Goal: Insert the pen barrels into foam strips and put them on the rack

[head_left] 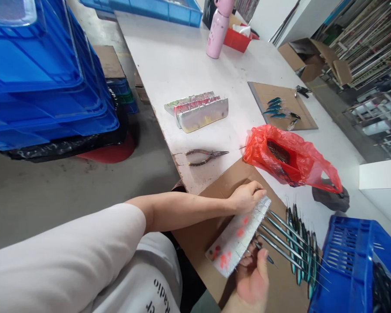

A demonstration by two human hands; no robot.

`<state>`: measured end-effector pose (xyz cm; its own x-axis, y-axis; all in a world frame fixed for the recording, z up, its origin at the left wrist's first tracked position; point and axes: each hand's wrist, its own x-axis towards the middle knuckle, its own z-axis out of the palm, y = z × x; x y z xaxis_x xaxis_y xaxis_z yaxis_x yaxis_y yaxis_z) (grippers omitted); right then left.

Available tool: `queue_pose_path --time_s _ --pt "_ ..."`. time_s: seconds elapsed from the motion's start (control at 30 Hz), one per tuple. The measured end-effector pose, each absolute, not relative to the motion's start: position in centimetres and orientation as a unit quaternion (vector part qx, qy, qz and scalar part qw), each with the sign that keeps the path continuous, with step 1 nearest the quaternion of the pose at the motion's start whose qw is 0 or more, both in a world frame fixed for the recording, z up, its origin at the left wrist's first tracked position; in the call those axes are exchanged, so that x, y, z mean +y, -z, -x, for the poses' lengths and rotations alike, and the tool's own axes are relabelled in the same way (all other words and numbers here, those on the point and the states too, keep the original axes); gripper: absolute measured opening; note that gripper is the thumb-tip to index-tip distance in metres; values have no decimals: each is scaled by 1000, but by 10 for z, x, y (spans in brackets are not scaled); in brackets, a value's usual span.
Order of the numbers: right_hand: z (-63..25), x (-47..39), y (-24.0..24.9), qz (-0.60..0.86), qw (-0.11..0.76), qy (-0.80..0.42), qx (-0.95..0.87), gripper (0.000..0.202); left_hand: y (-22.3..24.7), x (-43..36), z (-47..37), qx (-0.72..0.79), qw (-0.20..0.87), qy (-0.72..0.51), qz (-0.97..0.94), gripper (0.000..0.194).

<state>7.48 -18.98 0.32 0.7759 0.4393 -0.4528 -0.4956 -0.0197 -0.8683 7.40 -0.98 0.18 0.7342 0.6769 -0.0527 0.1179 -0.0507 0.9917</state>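
My left hand point(247, 196) is closed at the upper end of a pale, foil-edged block point(236, 243) with pink-red marks and slits along its edge. My right hand point(252, 278) is at the block's lower side, thumb raised, fingers curled under and partly hidden. Between thumb and fingers a small dark lure-like piece point(266, 256) shows its pointed end. Long thin metal rods point(285, 241) stretch from the block's far side toward a row of dark and teal fishing lures point(299, 252). Brown cardboard point(228, 187) lies beneath the hands.
Needle-nose pliers point(207, 156) and three similar blocks point(202, 115) lie on the white table point(169, 56). A red plastic bag point(289, 156) and a blue crate point(342, 256) stand to the right. Further back are a board with lures point(280, 104) and a pink bottle point(219, 32). Blue bins point(45, 82) are stacked left.
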Motion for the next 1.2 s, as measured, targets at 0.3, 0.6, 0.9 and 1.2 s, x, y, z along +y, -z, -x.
queue_pose_path --time_s 0.3,0.6,0.9,1.2 --pt "-68 -179 -16 587 713 -341 175 23 -1 -9 -73 283 638 -222 -681 31" --pt "-67 -178 -20 584 706 -333 222 15 -1 -9 -74 277 639 -218 -684 31" --pt "-65 -180 -17 585 715 -345 164 20 -1 -10 -74 280 636 -216 -686 32" --pt "-67 -189 -10 605 721 -322 104 23 1 -10 -74 277 635 -230 -683 31"
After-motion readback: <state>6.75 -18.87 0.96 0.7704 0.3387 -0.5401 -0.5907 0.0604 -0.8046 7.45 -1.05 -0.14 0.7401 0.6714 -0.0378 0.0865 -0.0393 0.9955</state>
